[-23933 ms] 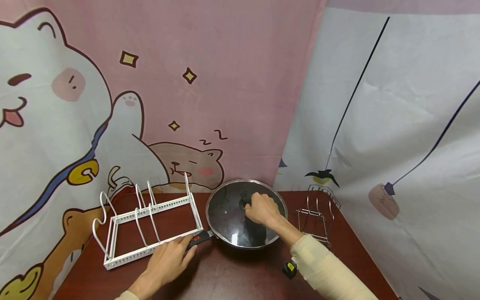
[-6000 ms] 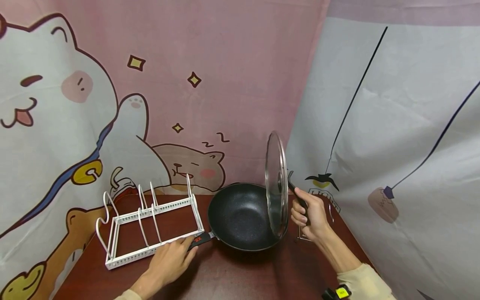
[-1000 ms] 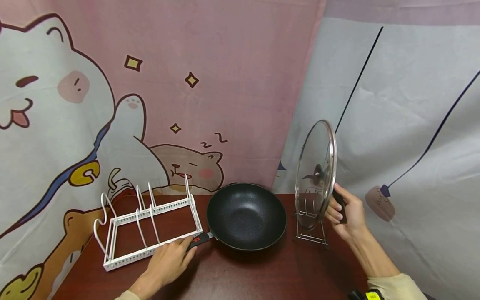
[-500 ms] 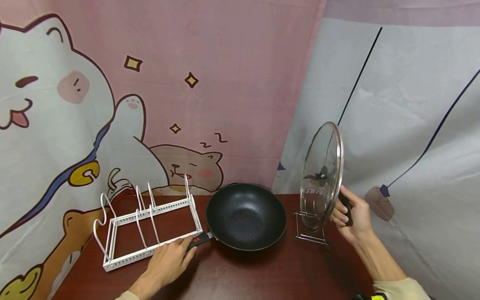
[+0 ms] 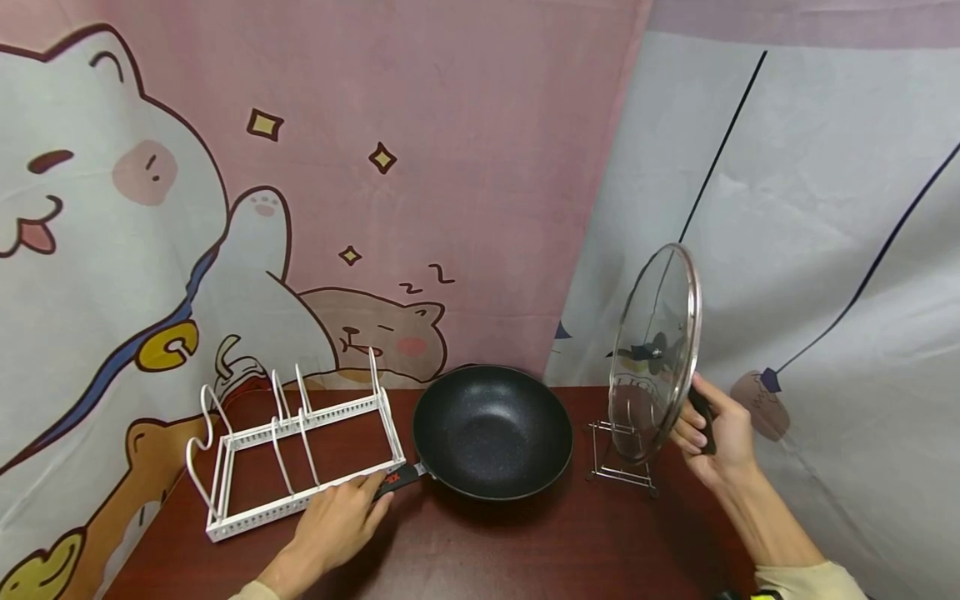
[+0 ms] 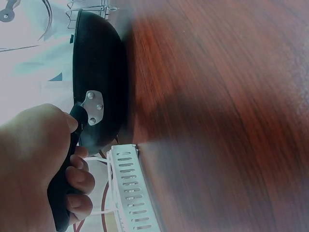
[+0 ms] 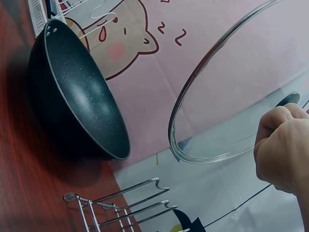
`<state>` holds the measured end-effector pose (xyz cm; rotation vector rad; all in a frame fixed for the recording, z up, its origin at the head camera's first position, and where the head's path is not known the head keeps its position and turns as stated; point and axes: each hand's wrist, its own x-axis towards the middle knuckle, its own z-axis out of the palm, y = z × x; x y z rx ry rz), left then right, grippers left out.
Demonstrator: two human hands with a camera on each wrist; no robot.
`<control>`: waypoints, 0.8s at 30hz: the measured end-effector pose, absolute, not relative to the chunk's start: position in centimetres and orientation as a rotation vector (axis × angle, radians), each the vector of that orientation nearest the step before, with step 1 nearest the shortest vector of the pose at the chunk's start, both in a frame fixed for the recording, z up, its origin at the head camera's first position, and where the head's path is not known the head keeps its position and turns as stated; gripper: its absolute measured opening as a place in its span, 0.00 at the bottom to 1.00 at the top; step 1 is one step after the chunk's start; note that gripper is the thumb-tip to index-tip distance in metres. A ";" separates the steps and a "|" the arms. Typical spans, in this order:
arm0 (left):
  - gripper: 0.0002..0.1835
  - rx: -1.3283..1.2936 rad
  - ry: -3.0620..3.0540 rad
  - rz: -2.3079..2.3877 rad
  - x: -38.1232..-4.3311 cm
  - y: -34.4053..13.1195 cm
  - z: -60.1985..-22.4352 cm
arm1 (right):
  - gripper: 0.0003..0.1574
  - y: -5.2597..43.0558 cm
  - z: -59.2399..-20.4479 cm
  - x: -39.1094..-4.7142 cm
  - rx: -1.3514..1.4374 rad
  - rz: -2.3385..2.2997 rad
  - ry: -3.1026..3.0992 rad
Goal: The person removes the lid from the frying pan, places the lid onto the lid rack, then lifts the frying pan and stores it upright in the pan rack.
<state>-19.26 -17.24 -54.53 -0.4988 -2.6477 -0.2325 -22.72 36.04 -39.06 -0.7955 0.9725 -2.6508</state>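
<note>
A black wok stands uncovered on the dark red table. My left hand grips its black handle, fingers curled round underneath in the left wrist view. Up at the right, my right hand holds a glass pan lid by its black knob handle. The lid is raised nearly on edge, its metal-banded rim toward the wall. Behind and below it in the head view is a small chrome wire rack, partly covered by the lid. In the right wrist view the lid hangs apart from the rack's wire loops.
A white rack with upright wire dividers lies left of the wok, its front corner close by the wok handle. A printed cloth hangs behind the table and along its right side.
Earlier the lid lay on the wok; it has been lifted off and carried right. Over the last second it has shifted slightly further right. My left hand has stayed on the wok handle.
</note>
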 end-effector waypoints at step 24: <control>0.18 -0.480 -2.688 -0.269 -19.3 -17.1 -54.1 | 0.41 37.5 -39.4 -21.9 -0.809 -2.690 0.853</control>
